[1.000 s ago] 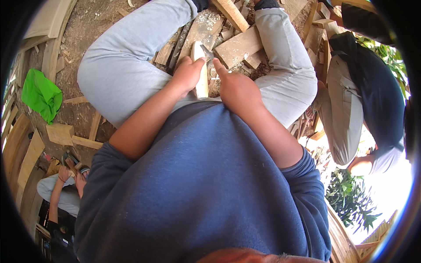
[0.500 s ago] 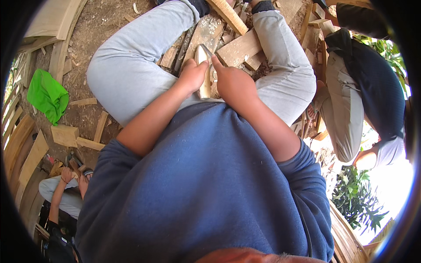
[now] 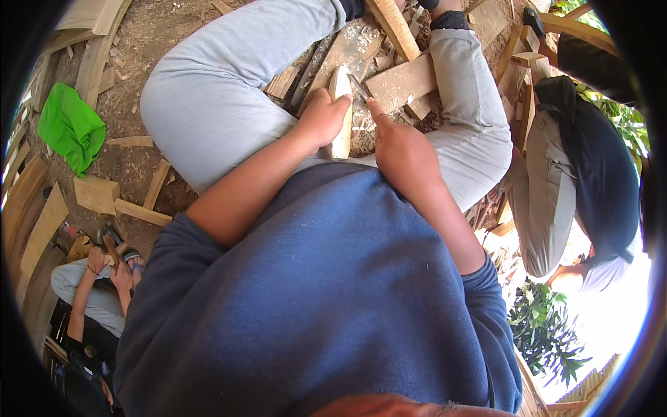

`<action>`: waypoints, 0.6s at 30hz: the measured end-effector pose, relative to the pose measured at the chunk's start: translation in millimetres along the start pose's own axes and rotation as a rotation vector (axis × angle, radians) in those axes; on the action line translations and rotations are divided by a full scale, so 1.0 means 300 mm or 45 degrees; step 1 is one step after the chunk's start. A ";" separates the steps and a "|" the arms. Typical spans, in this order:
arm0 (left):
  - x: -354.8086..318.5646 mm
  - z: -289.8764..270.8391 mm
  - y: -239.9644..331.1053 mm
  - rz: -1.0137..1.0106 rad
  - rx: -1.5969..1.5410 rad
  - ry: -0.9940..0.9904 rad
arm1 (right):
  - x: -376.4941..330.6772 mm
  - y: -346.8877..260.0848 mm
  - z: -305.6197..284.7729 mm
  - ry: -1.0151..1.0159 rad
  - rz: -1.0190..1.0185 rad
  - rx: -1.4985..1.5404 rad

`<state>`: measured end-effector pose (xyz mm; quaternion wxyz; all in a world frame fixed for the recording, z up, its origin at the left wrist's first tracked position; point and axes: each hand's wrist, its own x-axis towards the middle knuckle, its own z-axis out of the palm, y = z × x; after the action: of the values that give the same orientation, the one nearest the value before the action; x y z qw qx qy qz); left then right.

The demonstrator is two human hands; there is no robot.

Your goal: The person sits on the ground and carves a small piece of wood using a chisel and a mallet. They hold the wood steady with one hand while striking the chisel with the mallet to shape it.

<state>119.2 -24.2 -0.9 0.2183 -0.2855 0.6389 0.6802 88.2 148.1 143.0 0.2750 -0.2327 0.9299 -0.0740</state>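
My left hand (image 3: 325, 118) is wrapped round a pale, elongated piece of carved wood (image 3: 341, 147), held upright in the picture between my legs. Its far end narrows to a rounded tip, and the thumb lies across its middle. To the right, my right hand (image 3: 406, 149) is closed on a knife, index finger stretched along the back of its dark, narrow blade (image 3: 358, 88). The blade points up and left, its tip close beside the wood's far end; whether they touch I cannot tell. The knife's handle is hidden inside the fist.
Beyond my hands lie a wooden plank (image 3: 403, 82), a long batten (image 3: 394, 31), offcuts and shavings. At left are a green cloth (image 3: 69, 128) and a wood block (image 3: 96, 194). One person works at lower left (image 3: 97, 299); another (image 3: 590, 160) is close on my right.
My right hand and the knife have drawn back to the right, widening the gap from the carved wood. My left hand keeps its hold. The whole view has shifted slightly.
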 end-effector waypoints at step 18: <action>-0.004 0.005 0.033 0.028 0.098 0.023 | 0.036 0.020 -0.023 -0.089 0.084 -0.043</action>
<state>113.4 -23.6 7.3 0.2159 -0.2761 0.6695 0.6549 73.9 148.4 142.0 0.3057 -0.2092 0.9280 -0.0410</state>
